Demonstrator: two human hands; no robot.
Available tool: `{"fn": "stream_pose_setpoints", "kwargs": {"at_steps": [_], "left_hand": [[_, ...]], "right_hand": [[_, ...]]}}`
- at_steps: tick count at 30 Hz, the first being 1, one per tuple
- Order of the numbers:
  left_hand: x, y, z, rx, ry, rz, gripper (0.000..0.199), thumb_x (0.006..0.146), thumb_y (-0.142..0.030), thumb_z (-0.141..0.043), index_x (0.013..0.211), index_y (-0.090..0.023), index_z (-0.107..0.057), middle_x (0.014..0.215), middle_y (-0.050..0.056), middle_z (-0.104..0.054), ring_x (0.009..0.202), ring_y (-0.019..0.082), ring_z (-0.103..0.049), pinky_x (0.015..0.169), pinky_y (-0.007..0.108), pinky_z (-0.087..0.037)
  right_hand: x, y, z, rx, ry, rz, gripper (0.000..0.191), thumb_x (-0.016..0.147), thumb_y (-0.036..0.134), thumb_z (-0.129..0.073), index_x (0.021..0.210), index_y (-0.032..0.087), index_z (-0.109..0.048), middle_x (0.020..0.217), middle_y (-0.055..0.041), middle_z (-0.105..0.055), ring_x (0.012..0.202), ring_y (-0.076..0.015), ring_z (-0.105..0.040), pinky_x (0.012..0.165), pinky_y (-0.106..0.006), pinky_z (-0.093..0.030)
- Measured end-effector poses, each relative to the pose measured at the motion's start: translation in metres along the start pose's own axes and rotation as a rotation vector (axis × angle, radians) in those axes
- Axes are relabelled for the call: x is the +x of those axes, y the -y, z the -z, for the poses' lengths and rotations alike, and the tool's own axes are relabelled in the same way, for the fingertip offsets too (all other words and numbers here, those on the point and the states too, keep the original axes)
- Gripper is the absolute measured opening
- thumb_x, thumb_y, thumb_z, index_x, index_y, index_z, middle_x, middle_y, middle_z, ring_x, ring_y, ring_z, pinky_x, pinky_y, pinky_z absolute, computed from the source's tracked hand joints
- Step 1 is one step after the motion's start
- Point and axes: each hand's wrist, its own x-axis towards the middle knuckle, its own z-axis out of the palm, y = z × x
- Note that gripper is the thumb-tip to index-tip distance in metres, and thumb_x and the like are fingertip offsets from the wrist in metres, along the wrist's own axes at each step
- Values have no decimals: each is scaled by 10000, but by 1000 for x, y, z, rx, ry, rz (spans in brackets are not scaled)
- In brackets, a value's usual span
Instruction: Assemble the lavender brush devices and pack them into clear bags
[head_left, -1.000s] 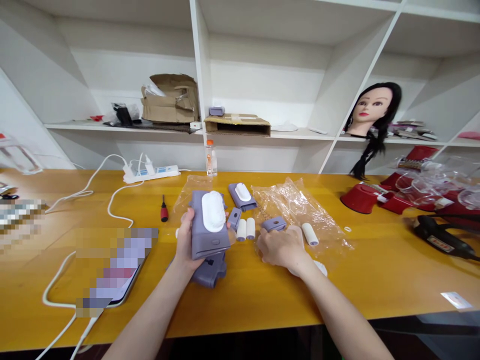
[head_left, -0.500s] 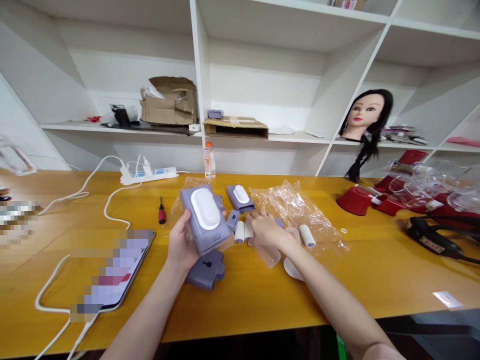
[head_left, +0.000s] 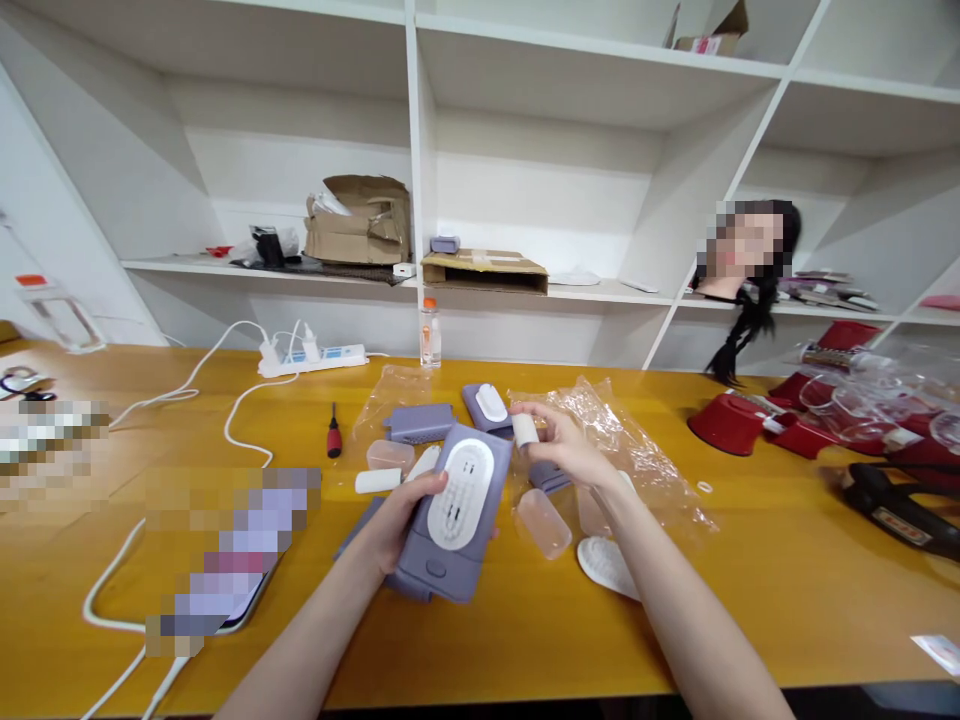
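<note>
My left hand (head_left: pixel 397 525) grips a purple plastic device (head_left: pixel 469 535) from its left side, thumb on its front. The device has a white oval panel (head_left: pixel 459 495) with small dark slots and a button below it. Between the fingers of my right hand (head_left: pixel 562 445) is a short white cylinder (head_left: pixel 524 432), held just above the table. A smaller purple piece with a white oval top (head_left: pixel 491 403) lies behind that hand. To the left of the device are another purple casing (head_left: pixel 421 422), a white cylinder (head_left: pixel 378 481) and a clear plastic cup (head_left: pixel 391 457).
A clear tray (head_left: pixel 544 523) and a white oval pad (head_left: pixel 606 567) lie near my right forearm. Crinkled plastic film (head_left: pixel 637 460) spreads behind. A red screwdriver (head_left: pixel 334 435), a tablet (head_left: pixel 247 560) with cables and a power strip (head_left: pixel 315 360) are leftward; red-based items (head_left: pixel 727 425) are rightward.
My right hand has lifted from among the parts and holds a white cylinder. The device in my left hand has moved right and down and tilted, its panel slots showing. The view has shifted.
</note>
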Motion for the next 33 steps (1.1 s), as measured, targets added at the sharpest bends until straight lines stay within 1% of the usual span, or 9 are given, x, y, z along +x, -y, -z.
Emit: {"fn": "stream_pose_setpoints", "kwargs": {"at_steps": [4,7,10,14,17,20,25,30,33], "left_hand": [[-1,5,0,67,81,62,383,711,-284,-636,1065,-137,-622,948,153,-696,881,348,-654,772,453,-487],[-1,8,2,100,120,85,356,701,-266,-646,1035,-145,-635,932,145,-699,899,347,-649,762,441,-490],[-1,9,4,111,140,103,364,684,-272,-660,1026,-147,-638,925,138,-700,911,345,-645,780,437,-484],[-3,7,2,108,120,90,346,674,-277,-660,990,-136,-648,902,140,-703,875,337,-655,792,445,-476],[-5,6,-1,101,110,71,326,662,-273,-666,959,-137,-654,862,130,-706,862,342,-656,786,462,-479],[-5,6,-1,110,87,61,327,652,-245,-672,964,-151,-650,835,118,-706,883,350,-650,783,472,-484],[-5,6,3,166,60,29,372,609,-219,-707,970,-154,-647,828,114,-706,874,344,-651,760,456,-498],[-5,6,7,240,21,9,356,582,-205,-720,932,-157,-675,786,100,-710,745,289,-671,667,375,-509],[-5,6,8,261,5,8,366,553,-201,-735,913,-157,-687,777,94,-710,700,257,-666,633,329,-498]], "right_hand": [[-8,14,-5,420,-10,98,405,643,184,-511,1045,209,-479,843,-23,-606,778,-172,-613,673,-268,-427],[-15,24,-12,528,-9,118,267,742,255,-501,1005,204,-509,794,-42,-649,769,-174,-625,711,-290,-435],[-20,26,-19,536,-19,99,258,734,252,-571,988,224,-531,804,-34,-670,769,-167,-630,727,-297,-439],[-22,24,-24,552,17,141,310,668,243,-677,965,239,-587,1002,-35,-634,833,-157,-630,728,-286,-444],[-22,23,-22,488,-14,188,202,726,284,-637,922,232,-643,1124,-42,-588,943,-162,-597,788,-293,-438],[-22,24,-19,416,-36,222,150,767,297,-594,875,229,-674,1135,-36,-596,1030,-173,-550,856,-314,-416],[-23,25,-15,435,28,185,312,723,241,-631,1035,229,-636,1065,-40,-635,841,-139,-572,733,-284,-444],[-27,28,-12,361,89,234,398,731,182,-606,1126,236,-587,1142,-47,-611,854,-128,-546,720,-268,-437],[-29,30,-8,243,135,244,399,758,189,-578,1155,234,-570,1120,-45,-617,856,-134,-545,710,-270,-431]]}}
